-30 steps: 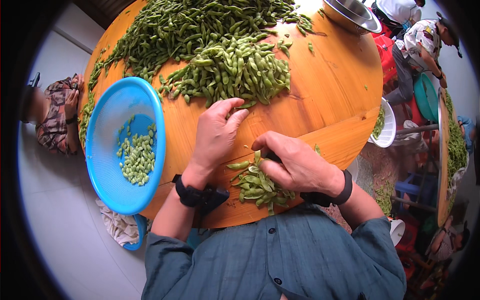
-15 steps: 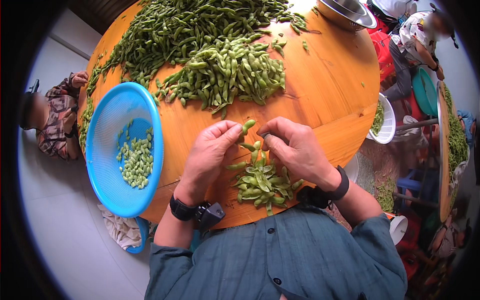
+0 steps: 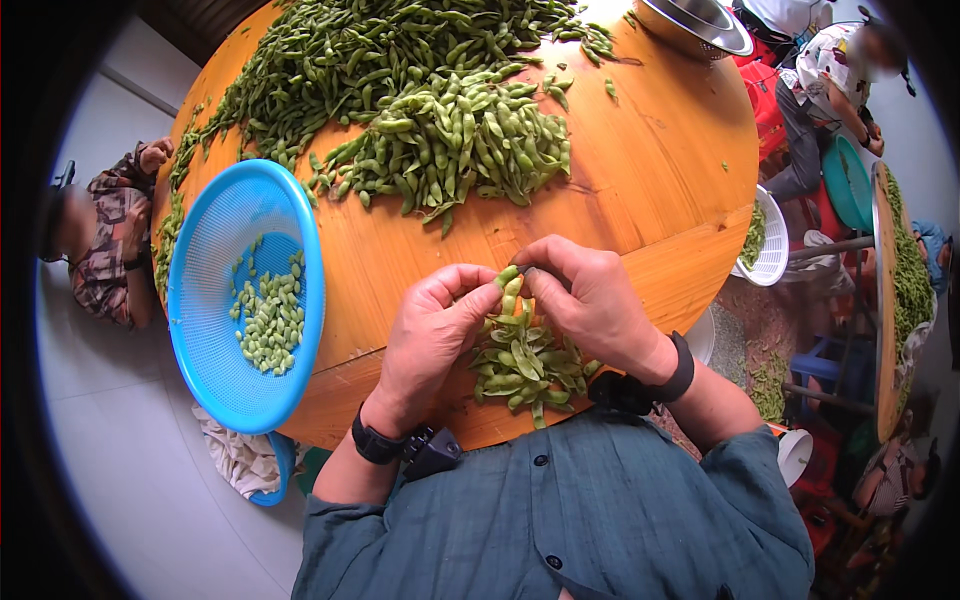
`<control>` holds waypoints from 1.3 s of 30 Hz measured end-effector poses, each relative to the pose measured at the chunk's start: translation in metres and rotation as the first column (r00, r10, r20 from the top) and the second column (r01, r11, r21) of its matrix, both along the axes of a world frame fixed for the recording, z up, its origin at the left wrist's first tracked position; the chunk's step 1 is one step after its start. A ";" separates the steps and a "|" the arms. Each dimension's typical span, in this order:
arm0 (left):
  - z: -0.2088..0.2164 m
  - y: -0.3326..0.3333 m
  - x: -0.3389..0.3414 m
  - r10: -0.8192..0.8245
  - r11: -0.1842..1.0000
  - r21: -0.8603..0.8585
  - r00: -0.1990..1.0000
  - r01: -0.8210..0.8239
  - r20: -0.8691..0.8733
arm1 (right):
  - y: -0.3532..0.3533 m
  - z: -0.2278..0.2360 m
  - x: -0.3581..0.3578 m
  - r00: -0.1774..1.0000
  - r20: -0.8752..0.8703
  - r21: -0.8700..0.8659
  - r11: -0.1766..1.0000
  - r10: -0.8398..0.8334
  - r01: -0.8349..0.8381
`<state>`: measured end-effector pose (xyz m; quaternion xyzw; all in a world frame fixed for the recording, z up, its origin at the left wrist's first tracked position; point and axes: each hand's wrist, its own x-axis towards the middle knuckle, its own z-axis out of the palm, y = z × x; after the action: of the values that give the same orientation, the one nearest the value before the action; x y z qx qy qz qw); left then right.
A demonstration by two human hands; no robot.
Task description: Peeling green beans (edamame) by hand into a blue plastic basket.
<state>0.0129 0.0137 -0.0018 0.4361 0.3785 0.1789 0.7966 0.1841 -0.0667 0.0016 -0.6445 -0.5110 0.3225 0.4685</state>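
My left hand (image 3: 440,318) pinches a green edamame pod (image 3: 507,277) between thumb and forefinger. Against the pod's other end, the thumb and forefinger of my right hand (image 3: 592,300) are closed together; a small dark thing shows at their tips, too small to name. Just below both hands lies a small heap of opened, flattened pods (image 3: 525,365) at the table's near edge. To the left, a blue mesh basket (image 3: 312,300) holds shelled green beans (image 3: 270,325). Beyond my hands is a pile of whole edamame pods (image 3: 465,145).
The round wooden table (image 3: 655,180) carries a larger pod pile (image 3: 380,50) at the far side and metal bowls (image 3: 695,22) at the far right. A person (image 3: 115,240) sits at the left edge. Another person (image 3: 835,80) is by a second table at right, near a white basket (image 3: 770,250).
My left hand has moved right and slightly down, bringing its pod against my right fingertips. The two hands were apart before. The right hand has barely moved.
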 end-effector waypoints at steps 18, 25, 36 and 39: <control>-0.007 0.004 -0.007 -0.066 0.964 -0.241 0.982 0.108 0.178 | 0.001 -0.003 -0.003 0.996 0.088 0.122 0.992 0.004 -0.015; -0.006 0.000 -0.003 0.047 0.999 -0.026 0.998 -0.046 0.052 | -0.001 0.006 -0.005 0.997 -0.060 -0.131 0.990 0.050 -0.058; -0.004 -0.010 0.001 0.074 0.933 0.354 0.997 -0.060 -0.028 | 0.002 0.001 -0.006 0.991 -0.126 -0.152 0.987 0.037 -0.056; -0.003 -0.019 0.003 0.053 0.832 0.555 0.991 0.024 -0.123 | 0.004 0.000 -0.004 0.998 0.029 -0.067 0.996 0.058 -0.056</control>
<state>0.0157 -0.0052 -0.0047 0.6565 0.3658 0.2575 0.6074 0.1800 -0.0627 0.0012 -0.6497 -0.5254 0.3422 0.4297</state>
